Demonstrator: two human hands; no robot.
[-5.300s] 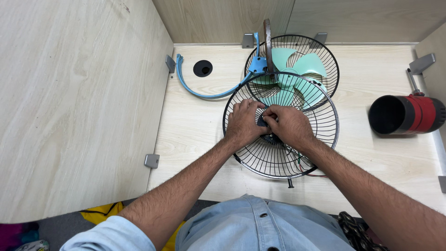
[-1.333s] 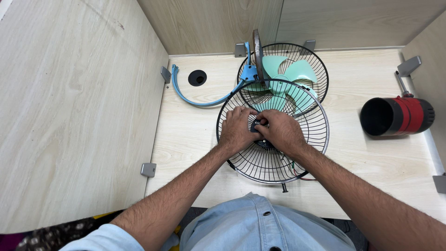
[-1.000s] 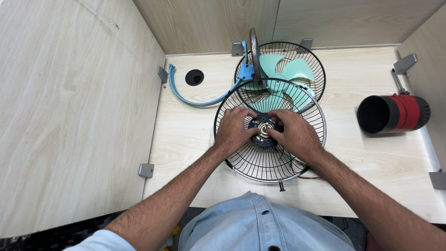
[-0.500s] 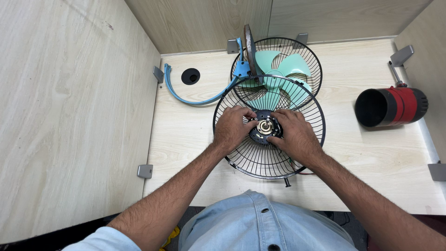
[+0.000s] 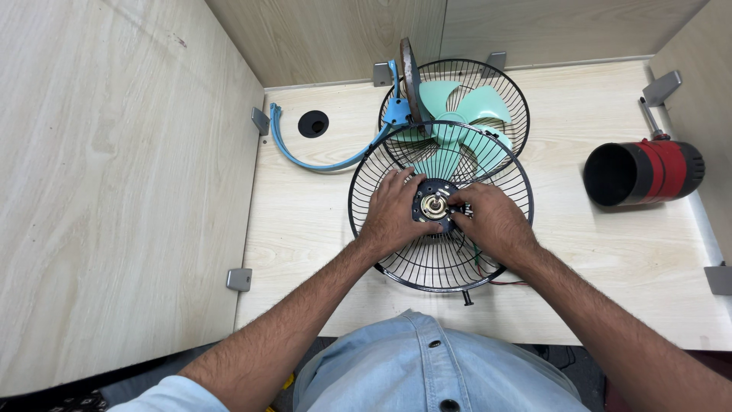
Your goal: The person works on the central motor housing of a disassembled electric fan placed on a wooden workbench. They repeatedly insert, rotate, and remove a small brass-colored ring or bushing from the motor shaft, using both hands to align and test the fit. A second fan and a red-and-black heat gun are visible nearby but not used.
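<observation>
Since a second ago both hands have slid off the middle, so the round dark hub [image 5: 435,207] with its brass centre now shows. Starting at the left, a curved blue bracket [image 5: 305,159] lies on the pale wood-grain desk [image 5: 305,229] beside a round cable hole [image 5: 313,123]. The left hand [image 5: 395,215] lies spread on the black wire fan guard [image 5: 404,267], fingertips touching the hub's edge. The right hand [image 5: 494,223] pinches the hub's other side. Behind stands a second guard with mint-green blades [image 5: 457,103]. Far right lies a red-and-black cylinder [image 5: 644,172], well apart.
</observation>
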